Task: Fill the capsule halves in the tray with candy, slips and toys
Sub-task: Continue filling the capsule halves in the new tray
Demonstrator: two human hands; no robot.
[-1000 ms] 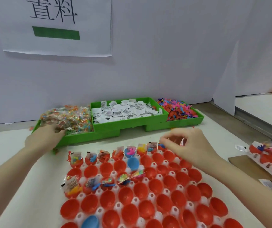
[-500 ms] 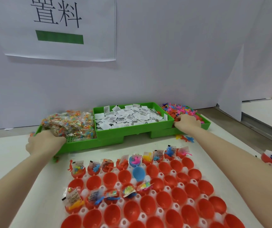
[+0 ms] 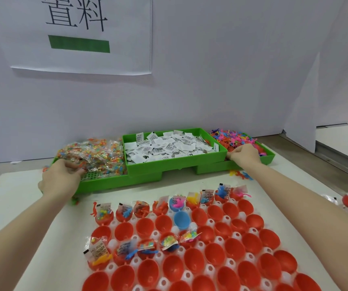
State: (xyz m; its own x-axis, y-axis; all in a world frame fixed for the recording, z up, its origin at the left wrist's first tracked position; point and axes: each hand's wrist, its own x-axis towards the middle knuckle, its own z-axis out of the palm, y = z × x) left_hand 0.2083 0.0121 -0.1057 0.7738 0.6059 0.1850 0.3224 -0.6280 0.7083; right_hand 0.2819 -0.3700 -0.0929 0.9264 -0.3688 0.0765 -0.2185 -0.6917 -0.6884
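At the far bins: both hands reaching in.
Left hand grip curled on candy packets; right hand grip pinches toys at bin edge; capsule tray below.

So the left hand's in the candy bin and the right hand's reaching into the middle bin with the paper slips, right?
Not quite. The head view shows the left hand in the candy bin, but the right hand is at the toy bin on the right, not the paper slips.
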